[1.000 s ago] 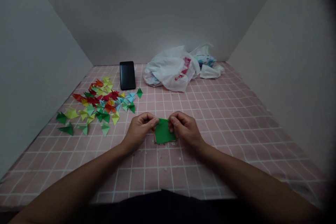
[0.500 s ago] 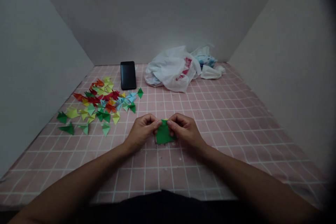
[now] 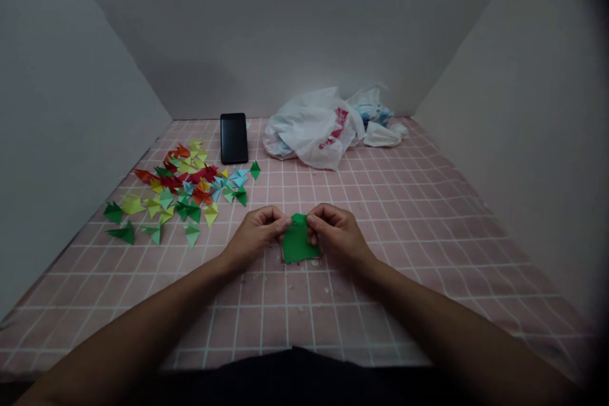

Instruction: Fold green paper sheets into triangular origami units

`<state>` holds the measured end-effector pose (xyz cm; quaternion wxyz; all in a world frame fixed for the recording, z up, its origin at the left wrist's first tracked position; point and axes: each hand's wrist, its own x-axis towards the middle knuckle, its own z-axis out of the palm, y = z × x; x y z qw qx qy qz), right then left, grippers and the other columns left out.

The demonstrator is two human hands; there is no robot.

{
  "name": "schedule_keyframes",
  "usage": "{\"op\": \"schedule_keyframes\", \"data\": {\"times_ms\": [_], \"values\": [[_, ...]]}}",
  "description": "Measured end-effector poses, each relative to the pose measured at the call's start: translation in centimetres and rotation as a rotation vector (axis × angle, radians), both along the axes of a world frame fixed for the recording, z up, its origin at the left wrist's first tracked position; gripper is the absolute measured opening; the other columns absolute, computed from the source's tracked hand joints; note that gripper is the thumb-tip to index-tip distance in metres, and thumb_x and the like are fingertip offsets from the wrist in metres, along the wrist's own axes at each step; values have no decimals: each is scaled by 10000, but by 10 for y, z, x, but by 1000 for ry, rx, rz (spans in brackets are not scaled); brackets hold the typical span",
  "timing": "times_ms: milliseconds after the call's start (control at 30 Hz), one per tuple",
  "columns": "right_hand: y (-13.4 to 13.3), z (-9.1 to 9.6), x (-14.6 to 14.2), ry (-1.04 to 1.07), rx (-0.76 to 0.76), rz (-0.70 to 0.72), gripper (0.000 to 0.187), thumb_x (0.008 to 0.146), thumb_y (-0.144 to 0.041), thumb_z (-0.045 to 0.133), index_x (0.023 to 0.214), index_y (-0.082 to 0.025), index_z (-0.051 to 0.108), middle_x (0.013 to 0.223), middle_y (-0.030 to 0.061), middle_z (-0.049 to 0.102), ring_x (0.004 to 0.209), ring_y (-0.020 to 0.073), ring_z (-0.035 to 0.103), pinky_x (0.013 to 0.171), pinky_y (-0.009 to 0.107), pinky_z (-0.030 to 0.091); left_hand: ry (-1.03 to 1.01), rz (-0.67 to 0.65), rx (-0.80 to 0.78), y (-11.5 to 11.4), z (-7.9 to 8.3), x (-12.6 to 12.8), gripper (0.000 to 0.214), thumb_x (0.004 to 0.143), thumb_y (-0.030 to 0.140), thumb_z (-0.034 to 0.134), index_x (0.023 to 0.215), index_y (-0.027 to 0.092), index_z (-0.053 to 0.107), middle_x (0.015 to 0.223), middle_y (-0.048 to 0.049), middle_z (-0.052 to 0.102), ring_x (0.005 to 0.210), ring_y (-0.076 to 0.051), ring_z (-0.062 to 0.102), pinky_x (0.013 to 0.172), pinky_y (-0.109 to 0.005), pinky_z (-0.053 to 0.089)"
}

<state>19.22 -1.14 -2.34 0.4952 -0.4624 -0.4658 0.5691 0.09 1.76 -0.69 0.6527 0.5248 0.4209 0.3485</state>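
Green origami paper point(image 3: 297, 241) sits between the left hand point(image 3: 259, 238) and right hand point(image 3: 335, 235), both hands curled and pinching its upper side edges, just above the pink gridded bench point(image 3: 380, 304). Folded paper triangles point(image 3: 185, 190) lie scattered ahead, left of the hands.

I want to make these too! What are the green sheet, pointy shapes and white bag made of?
The green sheet looks like thin matte paper, bending softly between the left hand and right hand. The pointy shapes look like paper too, with crisp folds. The white bag seems thin plastic, crumpled and slightly shiny.
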Motion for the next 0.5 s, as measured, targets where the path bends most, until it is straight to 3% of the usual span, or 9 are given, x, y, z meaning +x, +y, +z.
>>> {"op": "schedule_keyframes", "data": {"times_ms": [133, 267, 400, 500], "values": [[2, 2, 1, -7, -20, 71, 265, 827, -402, 712, 713, -194, 594, 557, -44, 551, 480, 93, 474, 489, 239, 367, 21, -10, -24, 3, 3, -1, 391, 745, 531, 783, 779, 159, 667, 679, 14, 598, 610, -114, 534, 616, -251, 446], [0, 6, -1, -50, -48, 163, 251, 804, -391, 714, 712, -194, 588, 529, -55, 526, 469, 88, 438, 484, 238, 327, 62, -70, -23, 2, 6, -1, 402, 671, 511, 842, 684, 152, 665, 620, 24, 573, 569, -99, 486, 565, -232, 389], [-2, 7, -4, -30, -48, 121, 275, 828, -440, 690, 748, -193, 598, 545, -51, 539, 485, 87, 440, 502, 238, 326, 3, 45, -46, -4, 1, 3, 414, 680, 496, 847, 631, 159, 612, 565, 42, 528, 542, -87, 441, 546, -225, 336], [-3, 6, -6, -24, -92, 168, 282, 788, -424, 733, 730, -193, 583, 544, -53, 534, 486, 89, 453, 504, 237, 334, -65, 115, -113, -9, -3, 7, 434, 665, 513, 853, 638, 159, 603, 553, 49, 513, 526, -82, 425, 536, -225, 321]]}}
